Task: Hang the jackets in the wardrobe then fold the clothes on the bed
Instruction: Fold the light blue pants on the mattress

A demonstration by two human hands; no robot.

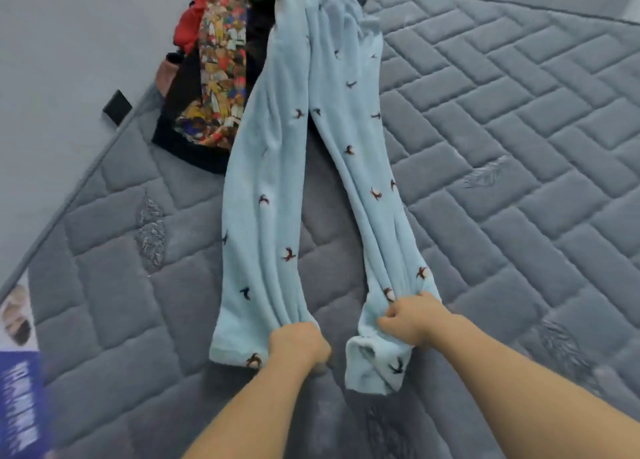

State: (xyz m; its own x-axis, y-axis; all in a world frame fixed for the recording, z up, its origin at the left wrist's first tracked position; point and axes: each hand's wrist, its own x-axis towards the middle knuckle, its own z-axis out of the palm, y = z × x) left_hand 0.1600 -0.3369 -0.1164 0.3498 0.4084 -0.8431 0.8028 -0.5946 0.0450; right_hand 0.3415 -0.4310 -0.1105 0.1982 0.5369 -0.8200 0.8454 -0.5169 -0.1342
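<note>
Trousers (311, 168) in pale blue fleece, dotted with small dark birds, are laid lengthwise on the grey quilted mattress (519, 147) in the head view, waistband far up towards the top of the frame and both legs run down towards the person. Each leg end is gripped: the left hand (298, 344) is curled round the bunched hem of the left leg, fabric gathered into pleats under the fingers, while the right hand (410, 320) is seen pinching the right leg just above its cuff, which is turned under and flops open below the wrist. The legs are parted in a narrow V, touching near the crotch and apart at the hems. Held this way, the garment appears to be drawn taut and straightened so that one leg can be laid over the other for the first fold; that is a judgement, since no fold is made yet. At the far left, beside the waistband, a heap of clothes (214, 78) is waiting: a busy multicoloured print, something red, something black, with the trousers' upper left edge lying against it. A small black object (117, 107) is fixed on the wall past the mattress edge, and printed packaging (17, 372) is glimpsed at the lower left. No jackets or wardrobe can be made out, so the folding stage is presumed under way.
</note>
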